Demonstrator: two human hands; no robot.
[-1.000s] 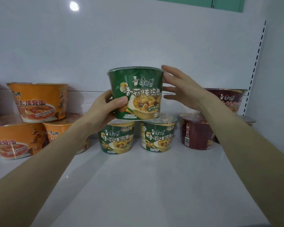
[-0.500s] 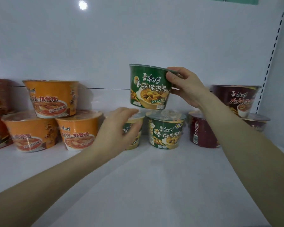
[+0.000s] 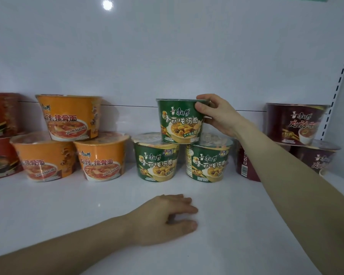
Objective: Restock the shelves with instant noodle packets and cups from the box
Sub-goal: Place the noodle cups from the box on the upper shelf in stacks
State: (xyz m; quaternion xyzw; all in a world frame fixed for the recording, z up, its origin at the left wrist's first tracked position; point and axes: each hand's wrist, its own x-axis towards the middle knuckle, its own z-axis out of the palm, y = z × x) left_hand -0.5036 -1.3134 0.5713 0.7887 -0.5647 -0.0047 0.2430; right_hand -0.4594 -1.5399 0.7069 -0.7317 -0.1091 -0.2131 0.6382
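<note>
Head view: top green cup [image 3: 180, 121] now sits on the lids of the lower green cups [image 3: 156, 161], bridging the pair at mid-shelf; half a second ago it was in the air. Right hand [image 3: 218, 116] still pinches its rim. Left hand [image 3: 163, 219] has dropped to the shelf [image 3: 236, 225], loosely curled, empty. Placement looks nearly done; release is probably next. Orange cups [image 3: 72, 118] sit left, dark red cups [image 3: 296, 124] right.

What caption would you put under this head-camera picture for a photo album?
The right hand holds a green noodle bowl atop two lower bowls, the left hand resting on the shelf.
</note>
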